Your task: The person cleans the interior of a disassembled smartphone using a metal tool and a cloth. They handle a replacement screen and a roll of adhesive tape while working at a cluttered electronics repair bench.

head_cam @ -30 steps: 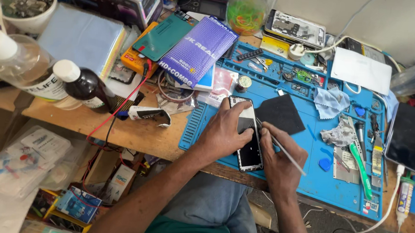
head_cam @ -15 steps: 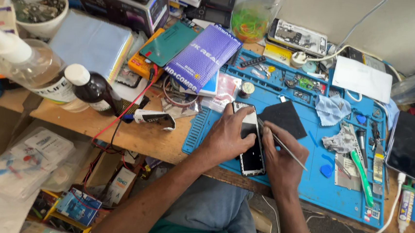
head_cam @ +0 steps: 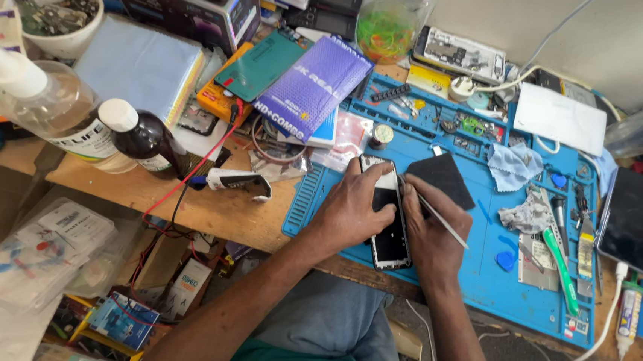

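Black-screened phone (head_cam: 390,227) on a blue mat (head_cam: 480,289), black square pad (head_cam: 442,178) just beside the phone, purple packet (head_cam: 313,86) and dark brown bottle (head_cam: 147,138) off the mat, green-handled tool (head_cam: 560,269) on it.

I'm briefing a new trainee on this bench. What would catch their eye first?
The two hands at the centre: the left hand presses a dark phone onto the blue mat, while the right hand works a thin metal tool at its edge. Next, the purple packet above them and the clear bottle at far left.

Black phone (head_cam: 391,234) flat on blue mat (head_cam: 472,289)
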Tool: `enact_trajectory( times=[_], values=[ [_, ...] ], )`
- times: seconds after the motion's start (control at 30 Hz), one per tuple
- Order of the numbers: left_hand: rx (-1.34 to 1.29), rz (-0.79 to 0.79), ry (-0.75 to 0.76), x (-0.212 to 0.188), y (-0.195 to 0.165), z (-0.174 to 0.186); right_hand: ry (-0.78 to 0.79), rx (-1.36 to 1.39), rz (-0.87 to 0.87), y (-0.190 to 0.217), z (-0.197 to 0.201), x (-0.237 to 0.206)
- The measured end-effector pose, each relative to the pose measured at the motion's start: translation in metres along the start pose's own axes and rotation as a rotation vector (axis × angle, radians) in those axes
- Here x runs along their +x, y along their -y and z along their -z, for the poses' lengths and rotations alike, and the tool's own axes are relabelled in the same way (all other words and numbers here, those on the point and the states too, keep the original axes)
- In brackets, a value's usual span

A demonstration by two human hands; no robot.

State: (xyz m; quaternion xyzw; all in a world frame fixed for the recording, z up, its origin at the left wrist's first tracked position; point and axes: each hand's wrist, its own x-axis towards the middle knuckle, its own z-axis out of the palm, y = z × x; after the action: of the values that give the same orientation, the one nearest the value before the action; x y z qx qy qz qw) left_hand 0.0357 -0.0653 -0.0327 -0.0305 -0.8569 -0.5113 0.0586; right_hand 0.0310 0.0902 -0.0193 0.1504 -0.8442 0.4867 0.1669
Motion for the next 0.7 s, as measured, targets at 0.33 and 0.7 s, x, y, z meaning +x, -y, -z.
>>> enact_trajectory(
  times=[0.33, 0.7],
  values=[
    [0.004, 0.007, 0.004, -0.001, 0.004, -0.001, 0.036, -0.104, -0.084, 0.005, -0.002, 0.007],
    [-0.001, -0.034, -0.013, 0.000, 0.007, -0.003, 0.017, -0.016, 0.012, 0.004, -0.003, 0.010]
  ],
)
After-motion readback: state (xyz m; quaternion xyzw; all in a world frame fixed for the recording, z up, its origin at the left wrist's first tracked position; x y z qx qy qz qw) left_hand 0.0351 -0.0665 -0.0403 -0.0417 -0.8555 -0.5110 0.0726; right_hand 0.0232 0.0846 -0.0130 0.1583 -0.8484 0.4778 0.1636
